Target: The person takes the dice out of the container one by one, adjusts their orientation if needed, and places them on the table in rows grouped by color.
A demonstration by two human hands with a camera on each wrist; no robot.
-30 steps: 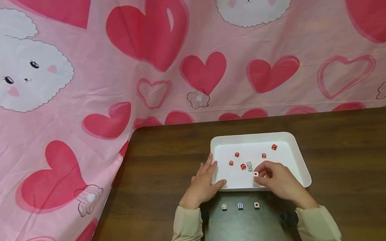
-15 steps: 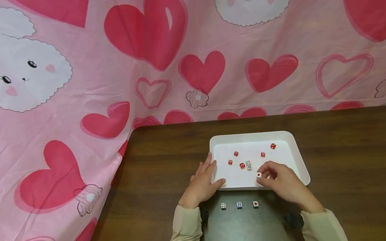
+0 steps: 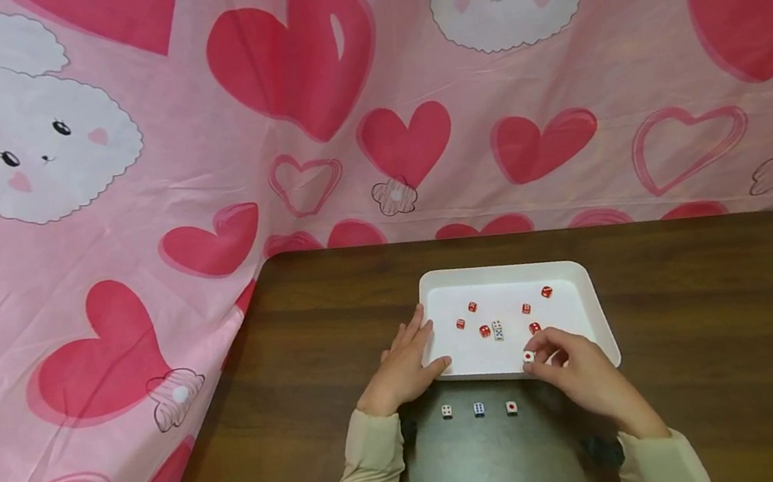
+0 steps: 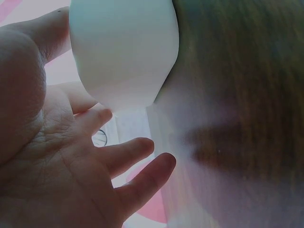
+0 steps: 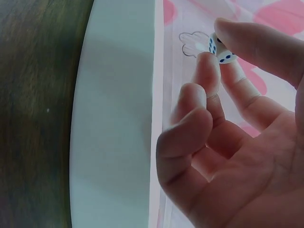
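Note:
My right hand [image 3: 577,371] pinches a white die [image 3: 529,356] between thumb and fingertips, its red single pip facing up, over the near right part of a white tray [image 3: 504,265]. In the right wrist view blue pips show on the sides of that die [image 5: 226,59]. My left hand [image 3: 403,369] rests at the tray's left end with fingers spread; in the left wrist view the tray wall [image 4: 126,47] stands between thumb and fingers. Inside the tray, white dice [image 3: 498,330] lie against each other beside a red die [image 3: 485,331], with several more red dice scattered around.
In front of the tray, three white dice form a spaced row: one with four pips [image 3: 446,412], one with blue pips [image 3: 478,409], one with a red pip [image 3: 511,407]. A brown wooden table [image 3: 711,324] carries everything. Pink heart-print cloth [image 3: 442,207] hangs behind and at left.
My right hand has moved right and slightly nearer with the white die, uncovering a red die in the tray. My left hand has stayed at the tray's end.

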